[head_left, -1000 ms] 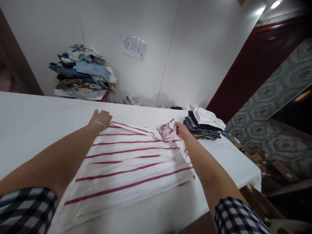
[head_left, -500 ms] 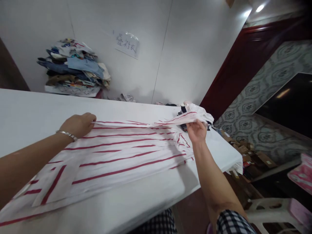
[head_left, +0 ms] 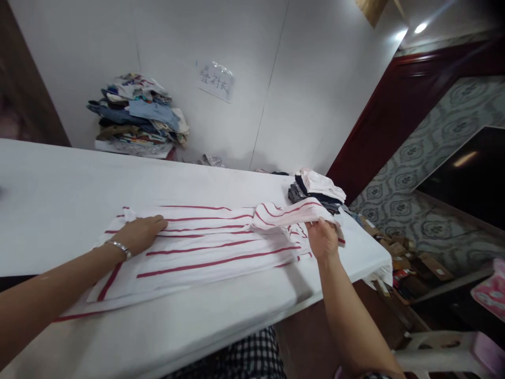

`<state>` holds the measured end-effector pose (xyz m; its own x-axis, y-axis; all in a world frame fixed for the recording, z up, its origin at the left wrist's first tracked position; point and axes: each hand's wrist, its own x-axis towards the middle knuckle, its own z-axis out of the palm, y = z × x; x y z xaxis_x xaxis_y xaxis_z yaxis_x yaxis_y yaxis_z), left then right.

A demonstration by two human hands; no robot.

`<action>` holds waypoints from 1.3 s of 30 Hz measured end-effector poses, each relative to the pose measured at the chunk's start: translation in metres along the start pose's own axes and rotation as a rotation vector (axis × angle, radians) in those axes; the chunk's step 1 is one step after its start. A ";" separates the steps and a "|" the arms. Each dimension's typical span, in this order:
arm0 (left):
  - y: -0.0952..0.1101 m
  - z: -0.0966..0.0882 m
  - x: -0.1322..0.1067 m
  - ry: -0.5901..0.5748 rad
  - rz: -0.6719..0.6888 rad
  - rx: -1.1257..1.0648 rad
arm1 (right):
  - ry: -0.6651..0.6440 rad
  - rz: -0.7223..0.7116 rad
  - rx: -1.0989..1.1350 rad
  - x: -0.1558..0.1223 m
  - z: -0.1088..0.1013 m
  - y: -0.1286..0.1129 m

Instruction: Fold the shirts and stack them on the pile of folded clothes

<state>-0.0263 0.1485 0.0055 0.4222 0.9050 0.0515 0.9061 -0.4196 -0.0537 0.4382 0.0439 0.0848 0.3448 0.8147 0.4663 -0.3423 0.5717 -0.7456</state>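
A white shirt with red stripes (head_left: 213,250) lies stretched lengthwise on the white table, its surface slightly wrinkled. My left hand (head_left: 144,234) rests palm down on the shirt's left part, fingers stretched out over the cloth. Above the right end of the shirt, my right hand (head_left: 323,239) pinches a raised striped sleeve (head_left: 292,213) between thumb and fingers. That sleeve is lifted off the table and droops in a curve toward the middle of the shirt. The collar area is partly hidden beneath it.
Folded clothes (head_left: 319,184) are stacked at the table's far right corner. Behind the table stands a tall heap of garments (head_left: 138,116) against the grey wall. A paper sign (head_left: 216,80) hangs on that wall. Cardboard boxes (head_left: 434,266) and a white plastic stool (head_left: 437,342) are at the right.
My left hand has let go of the shirt's far edge and moved down onto the cloth. The far edge now lies on the table. My right hand has lowered slightly, still holding the sleeve.
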 end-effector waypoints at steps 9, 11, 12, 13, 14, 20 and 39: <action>0.002 -0.004 -0.011 -0.080 -0.125 -0.037 | 0.107 0.016 -0.075 0.006 -0.006 0.009; -0.002 -0.004 -0.013 -0.110 -0.158 -0.092 | 0.152 -0.028 -0.082 0.011 -0.006 0.010; -0.005 -0.005 -0.014 -0.122 -0.175 -0.119 | 0.178 -0.055 -0.103 0.014 -0.005 0.010; -0.007 -0.007 -0.015 -0.136 -0.192 -0.140 | 0.207 -0.084 -0.145 0.018 -0.002 0.011; -0.007 -0.010 -0.014 -0.145 -0.216 -0.166 | 0.239 -0.117 -0.206 0.023 0.003 0.011; 0.041 -0.043 0.012 0.031 -0.252 -0.884 | -0.231 -0.159 -0.749 0.053 0.097 0.016; 0.090 -0.051 0.019 0.106 -0.250 -1.983 | -0.730 0.356 -1.492 0.158 0.027 0.165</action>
<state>0.0649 0.1243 0.0521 0.2377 0.9690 -0.0670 -0.3331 0.1461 0.9315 0.4124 0.2696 0.0478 -0.1520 0.9881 -0.0218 0.8976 0.1288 -0.4217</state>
